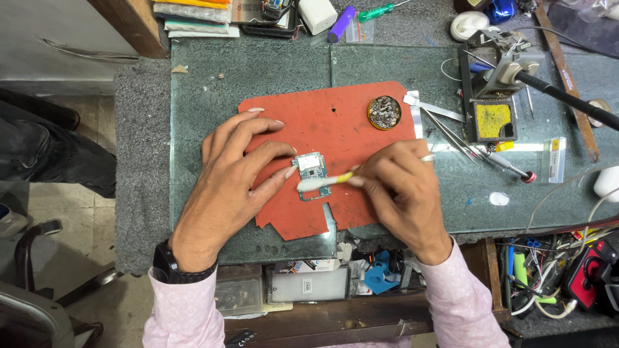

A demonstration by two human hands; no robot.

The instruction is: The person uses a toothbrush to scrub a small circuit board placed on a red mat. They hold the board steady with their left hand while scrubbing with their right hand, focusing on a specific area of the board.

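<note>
The left hand (235,171) pins the small circuit board (312,175) with its fingertips; the right hand (403,193) pinches a cotton swab (320,183) on it. Hard rubbing could slide the board or snag lint on its parts.

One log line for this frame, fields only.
left hand: steadies circuit board | right hand: holds cotton swab, tip on board | surface: red mat

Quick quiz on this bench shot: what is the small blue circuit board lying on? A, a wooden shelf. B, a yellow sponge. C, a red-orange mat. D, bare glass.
C: the circuit board rests on the red-orange mat, with the left hand steadying it and the right hand holding a cotton swab against it.
</note>
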